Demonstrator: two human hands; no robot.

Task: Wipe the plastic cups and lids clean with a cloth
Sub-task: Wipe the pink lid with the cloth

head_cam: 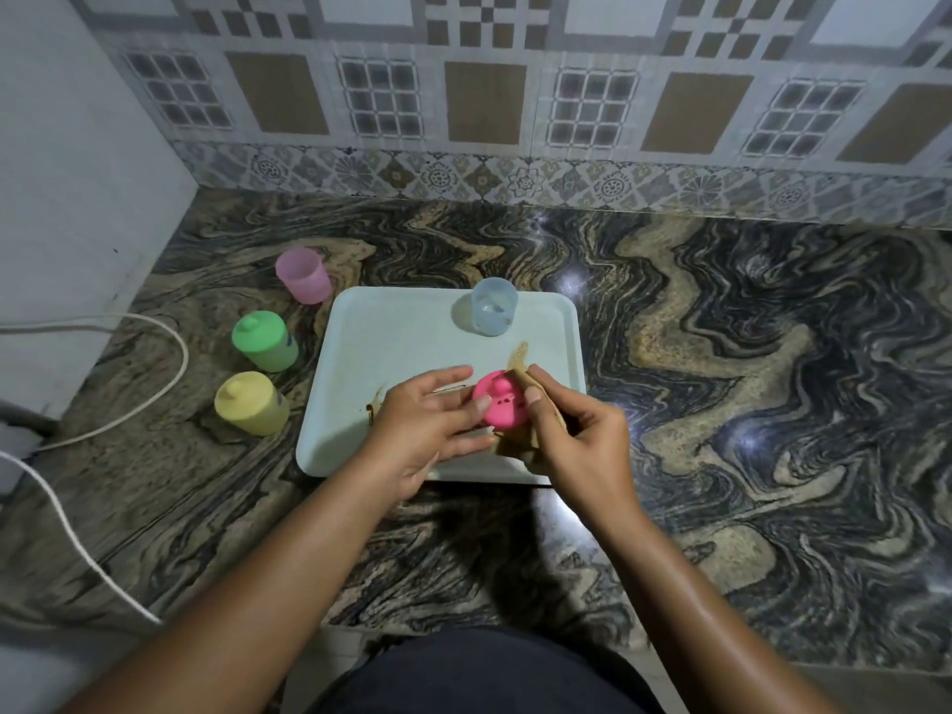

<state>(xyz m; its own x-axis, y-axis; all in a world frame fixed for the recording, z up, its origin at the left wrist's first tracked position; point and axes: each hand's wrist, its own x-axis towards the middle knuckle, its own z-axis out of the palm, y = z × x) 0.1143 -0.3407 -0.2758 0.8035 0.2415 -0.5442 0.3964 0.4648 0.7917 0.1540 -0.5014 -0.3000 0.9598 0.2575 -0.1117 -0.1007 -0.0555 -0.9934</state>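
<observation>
A pink lid (498, 401) with a spout is held over the near part of a pale tray (402, 332). My left hand (430, 422) grips its left side, thumb on top. My right hand (577, 435) pinches a brown cloth (520, 363) against the lid's right edge; the cloth hangs below my fingers. A clear blue cup (493, 306) without a lid stands at the back of the tray. To the left, on the counter, stand a lidless pink cup (304, 276), a green cup (264, 341) with its lid on and a yellow cup (251, 403) with its lid on.
The tray lies on a dark swirled stone counter (747, 378) backed by a tiled wall (484, 100). A white appliance side (72, 172) stands at the left, and a white cable (170, 373) loops over the counter beside the cups.
</observation>
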